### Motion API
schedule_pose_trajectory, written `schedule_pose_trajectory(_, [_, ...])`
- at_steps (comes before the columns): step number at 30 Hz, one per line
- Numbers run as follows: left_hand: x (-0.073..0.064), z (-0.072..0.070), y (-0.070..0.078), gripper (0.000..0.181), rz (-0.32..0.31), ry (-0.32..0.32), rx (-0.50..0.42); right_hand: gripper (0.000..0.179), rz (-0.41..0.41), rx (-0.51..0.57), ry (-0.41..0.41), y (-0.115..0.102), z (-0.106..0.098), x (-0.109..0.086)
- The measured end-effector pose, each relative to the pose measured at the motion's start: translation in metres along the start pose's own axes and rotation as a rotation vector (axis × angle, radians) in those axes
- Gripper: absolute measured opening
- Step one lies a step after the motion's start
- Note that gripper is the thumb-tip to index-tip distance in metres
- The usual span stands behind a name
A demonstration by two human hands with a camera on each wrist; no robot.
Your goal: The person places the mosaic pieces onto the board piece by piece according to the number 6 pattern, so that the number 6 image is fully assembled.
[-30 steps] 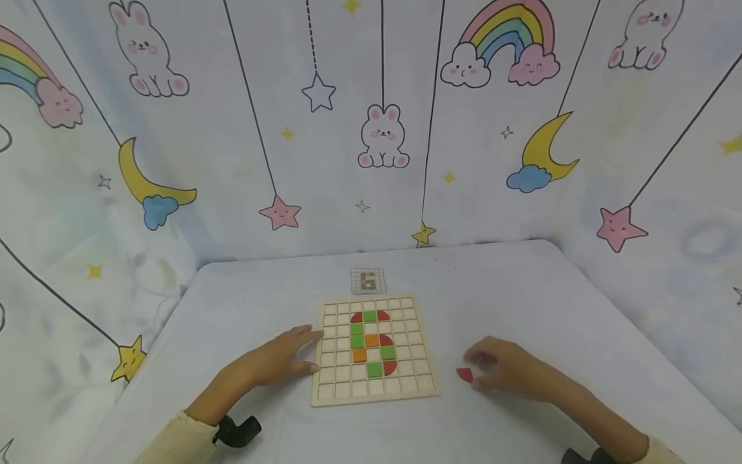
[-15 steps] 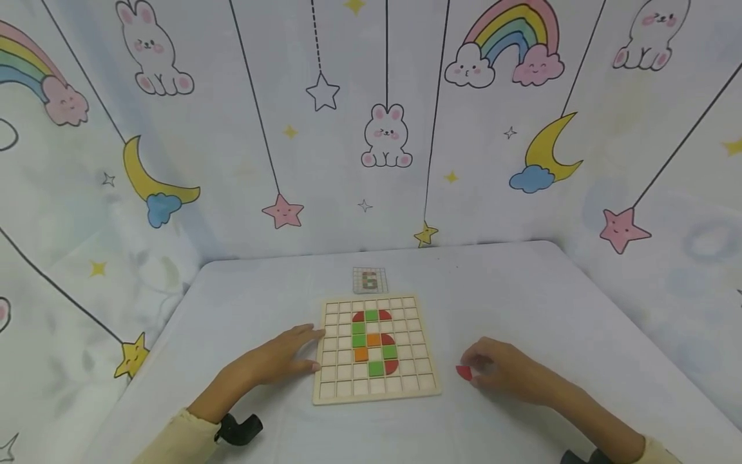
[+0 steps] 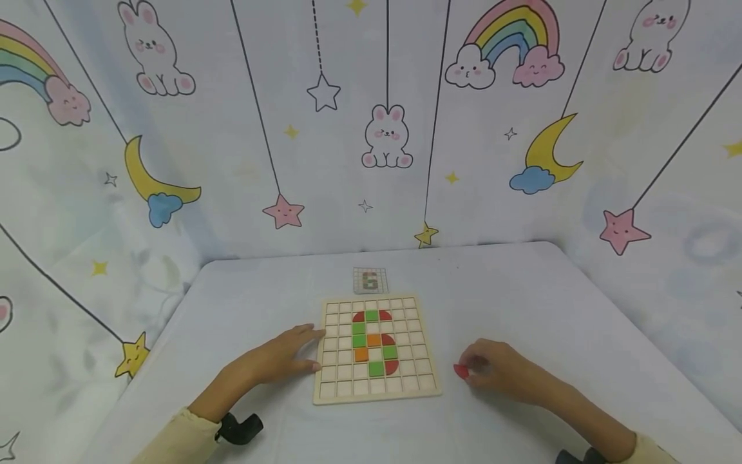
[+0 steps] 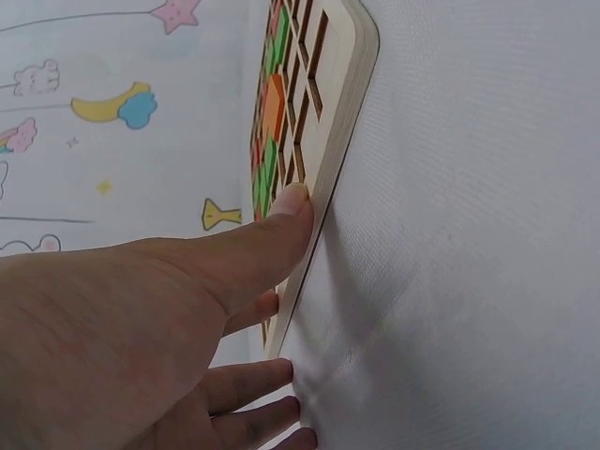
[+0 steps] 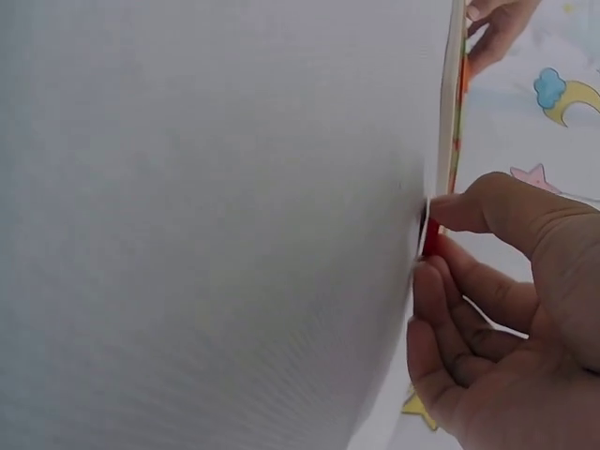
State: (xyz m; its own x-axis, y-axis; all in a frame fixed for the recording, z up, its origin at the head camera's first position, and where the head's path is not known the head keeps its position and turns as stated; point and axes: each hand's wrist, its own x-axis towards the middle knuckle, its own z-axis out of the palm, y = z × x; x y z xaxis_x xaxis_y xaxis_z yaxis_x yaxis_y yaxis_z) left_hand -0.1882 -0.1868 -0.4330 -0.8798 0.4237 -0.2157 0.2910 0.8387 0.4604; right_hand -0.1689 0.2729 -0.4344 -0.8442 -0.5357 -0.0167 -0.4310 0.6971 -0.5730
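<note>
A wooden grid board lies on the white table, with green, orange and red pieces set in its cells. My left hand rests at the board's left edge. In the left wrist view its thumb lies on the rim, and the fingers are loosely spread. To the right of the board, my right hand pinches a small red rounded piece between thumb and finger. The right wrist view shows this red piece low over the cloth, partly covered by the fingertips.
A small clear card with a printed grid pattern lies just behind the board. White cloth covers the table. Behind it hangs a backdrop printed with rabbits, stars and moons.
My right hand has shifted slightly left, and the red piece in its fingers has tilted and come a little nearer the board. The left hand stays at the board's edge.
</note>
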Motion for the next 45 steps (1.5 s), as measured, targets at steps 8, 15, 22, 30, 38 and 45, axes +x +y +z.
schedule_pose_trajectory(8, [0.001,0.001,0.001,0.076,-0.005,0.000,0.000,0.020,-0.038,-0.040,0.033,-0.009,0.000,0.017])
schedule_pose_trajectory(15, [0.000,0.000,0.000,0.075,0.009,0.002,0.012,0.017,0.047,0.000,0.060,-0.031,0.011,0.041])
schedule_pose_trajectory(22, [0.000,-0.001,-0.001,0.074,0.011,-0.001,0.010,0.019,0.062,0.071,0.007,-0.064,0.034,0.068])
schedule_pose_trajectory(30, [0.000,0.000,0.001,0.075,-0.003,0.001,-0.003,0.017,-0.026,0.014,-0.068,-0.104,0.058,0.091])
schedule_pose_trajectory(38, [0.000,0.002,-0.001,0.075,-0.010,-0.003,-0.011,0.020,-0.049,-0.160,-0.080,-0.125,0.078,0.102])
schedule_pose_trajectory(45, [0.000,0.001,-0.003,0.075,0.003,0.006,0.000,0.014,-0.097,-0.243,-0.055,-0.134,0.083,0.107])
